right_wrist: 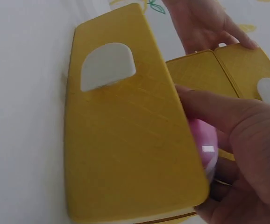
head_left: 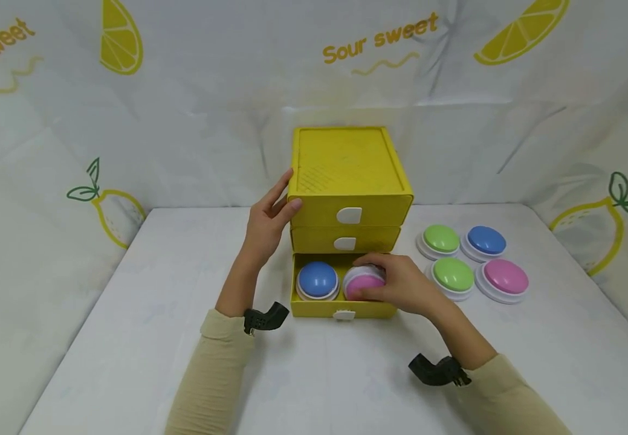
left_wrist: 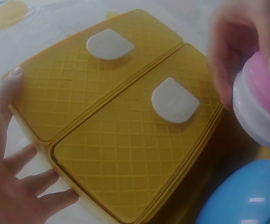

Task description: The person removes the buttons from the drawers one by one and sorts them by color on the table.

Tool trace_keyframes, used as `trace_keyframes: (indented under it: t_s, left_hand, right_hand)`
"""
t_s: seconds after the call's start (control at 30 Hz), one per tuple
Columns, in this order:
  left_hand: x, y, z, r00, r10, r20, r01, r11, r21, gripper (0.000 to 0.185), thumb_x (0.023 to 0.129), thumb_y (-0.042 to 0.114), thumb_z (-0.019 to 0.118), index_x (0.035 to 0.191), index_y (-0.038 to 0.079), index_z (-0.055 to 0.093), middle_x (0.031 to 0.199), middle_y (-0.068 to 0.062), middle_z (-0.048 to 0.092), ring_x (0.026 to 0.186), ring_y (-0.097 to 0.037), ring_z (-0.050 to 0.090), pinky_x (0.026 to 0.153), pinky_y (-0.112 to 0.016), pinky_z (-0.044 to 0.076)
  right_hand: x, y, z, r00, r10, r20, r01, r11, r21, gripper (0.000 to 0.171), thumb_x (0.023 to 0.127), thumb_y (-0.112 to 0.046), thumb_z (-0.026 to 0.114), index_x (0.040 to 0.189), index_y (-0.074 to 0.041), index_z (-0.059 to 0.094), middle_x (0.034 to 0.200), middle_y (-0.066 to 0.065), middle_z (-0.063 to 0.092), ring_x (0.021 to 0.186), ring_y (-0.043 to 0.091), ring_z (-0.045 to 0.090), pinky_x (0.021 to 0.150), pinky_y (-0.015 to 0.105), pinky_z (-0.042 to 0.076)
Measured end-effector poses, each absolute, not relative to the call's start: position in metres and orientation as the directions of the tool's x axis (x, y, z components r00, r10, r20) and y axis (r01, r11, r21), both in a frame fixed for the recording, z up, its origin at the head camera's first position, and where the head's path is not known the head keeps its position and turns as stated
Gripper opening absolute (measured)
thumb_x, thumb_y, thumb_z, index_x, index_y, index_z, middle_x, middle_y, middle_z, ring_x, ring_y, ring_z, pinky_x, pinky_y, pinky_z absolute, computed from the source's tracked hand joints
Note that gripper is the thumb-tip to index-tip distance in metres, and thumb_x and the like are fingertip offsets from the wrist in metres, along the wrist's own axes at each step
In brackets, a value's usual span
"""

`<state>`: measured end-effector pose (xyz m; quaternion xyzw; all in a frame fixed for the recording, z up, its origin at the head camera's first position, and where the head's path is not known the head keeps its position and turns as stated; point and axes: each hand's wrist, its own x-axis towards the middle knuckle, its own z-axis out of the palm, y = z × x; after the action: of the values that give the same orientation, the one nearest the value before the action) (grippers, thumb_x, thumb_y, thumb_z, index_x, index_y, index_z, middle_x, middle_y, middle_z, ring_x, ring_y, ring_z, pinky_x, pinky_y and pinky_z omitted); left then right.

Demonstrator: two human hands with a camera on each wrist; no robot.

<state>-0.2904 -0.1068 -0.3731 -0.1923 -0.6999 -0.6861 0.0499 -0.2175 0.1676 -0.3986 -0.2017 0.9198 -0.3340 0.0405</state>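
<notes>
Left hand: the left hand (head_left: 268,223) lies open against the left side of the yellow drawer box (head_left: 350,166), thumb at the top front corner, fingers straight; it holds nothing and seems to steady the box.
Right hand: the right hand (head_left: 398,284) grips the pink button (head_left: 362,285) from above, fingers curled round its dome and white rim.
Pink button: it sits in the right half of the bottom drawer (head_left: 341,309), touching or just above the floor; which one cannot be told.
Bottom drawer: pulled out toward the person, its white tab (head_left: 343,314) at the front; the two drawers above are shut.
Blue button: a blue button (head_left: 317,280) already lies in the left half of the drawer, just beside the pink one.
Other buttons: two green (head_left: 441,239), one blue (head_left: 486,241) and one pink (head_left: 505,277) stand in a group on the desk (head_left: 129,338), right of the box.
Risk, fit: the two domes fill the drawer's width, so the pink button may ride up on the blue one's rim and sit tilted.
Risk, closing: a tilted dome would likely catch the drawer above.
Risk, box: a push from the right hand could slide the light box back if the left hand lets go.
Risk, fingers: fingers low in the drawer may be pinched against its wall.
</notes>
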Motion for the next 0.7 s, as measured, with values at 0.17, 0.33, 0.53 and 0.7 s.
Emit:
trace_keyframes:
  t_s: [0.17,0.33,0.53,0.7]
  left_hand:
    - [-0.291,-0.107,-0.374,-0.922,0.201,0.332,0.336,-0.010,0.942,0.058,0.103,0.023,0.059,0.155,0.037,0.039,0.165,0.012,0.032,0.148,-0.018,0.043,0.118,-0.039,0.043]
    - [-0.290,-0.107,-0.374,-0.918,0.203,0.342,0.344,-0.024,0.939,0.058,0.103,0.021,0.059,0.155,0.035,0.040,0.165,0.012,0.033,0.148,-0.019,0.044,0.118,-0.039,0.043]
    - [-0.289,-0.107,-0.372,-0.919,0.202,0.337,0.342,-0.013,0.940,0.057,0.103,0.022,0.059,0.155,0.037,0.040,0.165,0.012,0.033,0.148,-0.019,0.044,0.118,-0.039,0.043]
    - [-0.289,-0.106,-0.372,-0.922,0.201,0.330,0.335,-0.010,0.942,0.058,0.103,0.023,0.059,0.156,0.037,0.039,0.165,0.011,0.032,0.148,-0.019,0.043,0.118,-0.040,0.042]
  right_hand:
    - [-0.216,0.175,-0.405,-0.961,-0.259,0.093,-0.238,0.614,-0.753,0.046,0.084,-0.028,0.083,0.126,-0.013,0.069,0.118,0.008,0.072,0.097,0.024,0.062,0.082,0.029,0.056]
    - [-0.210,0.195,-0.405,-0.993,-0.099,0.062,-0.101,0.468,-0.878,0.051,0.092,-0.035,0.075,0.136,-0.013,0.062,0.127,0.005,0.067,0.111,0.015,0.061,0.085,0.014,0.055]
    - [-0.199,0.232,-0.406,-0.999,-0.013,-0.033,0.031,0.139,-0.990,0.039,0.101,-0.030,0.063,0.139,-0.019,0.062,0.126,-0.014,0.058,0.112,0.004,0.057,0.086,0.014,0.057]
    - [-0.192,0.268,-0.411,-0.998,0.046,-0.044,0.035,-0.168,-0.985,0.028,0.105,-0.024,0.055,0.127,-0.027,0.071,0.125,-0.016,0.057,0.115,0.004,0.050,0.086,0.011,0.056]
